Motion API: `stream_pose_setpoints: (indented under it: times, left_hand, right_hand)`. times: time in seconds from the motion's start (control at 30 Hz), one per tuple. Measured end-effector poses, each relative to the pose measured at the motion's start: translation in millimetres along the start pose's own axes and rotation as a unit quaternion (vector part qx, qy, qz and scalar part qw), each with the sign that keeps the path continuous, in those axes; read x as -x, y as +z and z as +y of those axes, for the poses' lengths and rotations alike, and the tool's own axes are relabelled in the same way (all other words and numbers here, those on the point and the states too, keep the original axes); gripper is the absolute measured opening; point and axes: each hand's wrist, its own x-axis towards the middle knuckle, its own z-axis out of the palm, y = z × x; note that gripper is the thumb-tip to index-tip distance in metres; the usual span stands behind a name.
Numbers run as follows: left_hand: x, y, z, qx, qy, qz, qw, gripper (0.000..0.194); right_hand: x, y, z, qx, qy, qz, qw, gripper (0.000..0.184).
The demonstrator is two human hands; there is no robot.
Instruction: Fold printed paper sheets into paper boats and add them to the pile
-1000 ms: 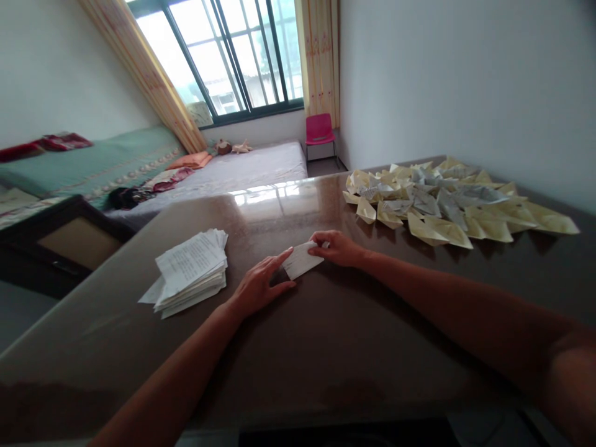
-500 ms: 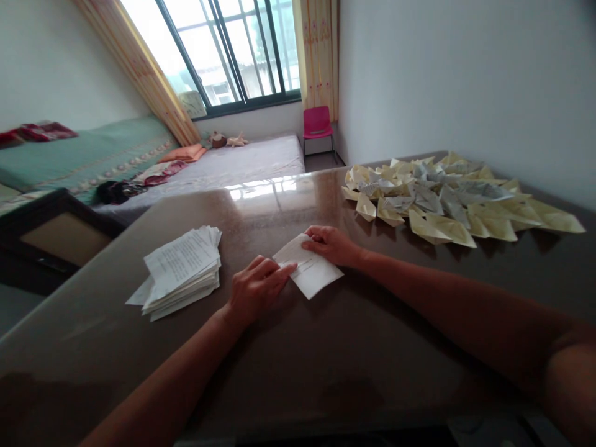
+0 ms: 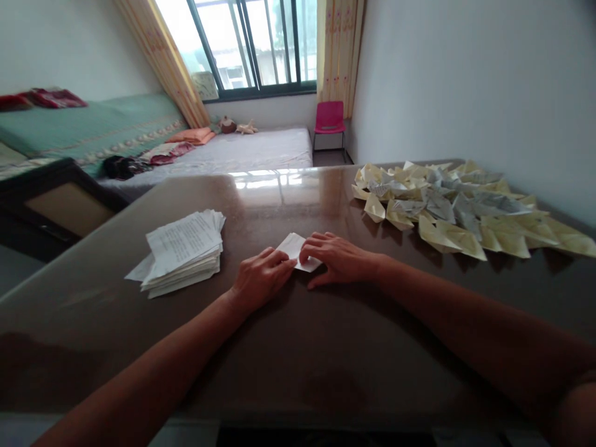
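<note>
A small folded sheet of white paper lies on the brown tabletop in front of me, partly covered by my fingers. My left hand is closed on its left, near edge, thumb and fingers pressed together. Across the right part of the paper rests my right hand, its fingers bent down onto the sheet and its thumb spread apart on the table side. Left of my hands stands a stack of printed paper sheets, loosely piled.
Many folded paper boats, yellowish and printed white, crowd the right back of the glossy table near the wall. Beyond the table are a bed, a pink chair and a window. A dark cabinet stands at the left.
The paper was opened out to a larger piece, then folded smaller again. My right hand has moved from pinching its far corner to pressing on it, thumb apart. The view has shifted slightly.
</note>
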Motion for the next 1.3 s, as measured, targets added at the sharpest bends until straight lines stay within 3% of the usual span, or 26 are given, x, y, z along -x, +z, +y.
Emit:
stream_pose_setpoints:
  times: [0.07,0.13,0.37,0.6,0.7,1.07,1.3]
  left_hand:
    - [1,-1.2,2,0.016,0.008,-0.017,1.0,0.024]
    - [2,-4.4,3,0.04,0.014,-0.035,0.999,0.025]
    - [8,-18.5,-5,0.099,0.041,-0.102,0.989,0.032]
    - [9,-20.6,-10,0.129,0.054,-0.104,0.985,0.033]
    - [9,-19.6,-10,0.132,0.048,-0.099,0.985,0.03]
    - [9,-18.7,-10,0.131,0.039,-0.108,0.985,0.027]
    - [6,-15.1,-3,0.064,0.04,-0.116,0.99,0.035]
  right_hand:
    - [2,1,0,0.002,-0.008,-0.018,1.0,0.021]
    - [4,2,3,-0.027,-0.019,-0.032,0.999,0.014]
    - [3,6,14,-0.137,0.021,-0.026,0.99,0.022]
    - [-2,16,8,-0.013,0.183,-0.016,0.983,0.034]
    - [-2,18,5,0.032,0.221,-0.013,0.975,0.034]
    - [-7,16,-2,0.062,0.271,-0.022,0.96,0.033]
    - [-8,15,-6,0.079,0.27,-0.031,0.959,0.031]
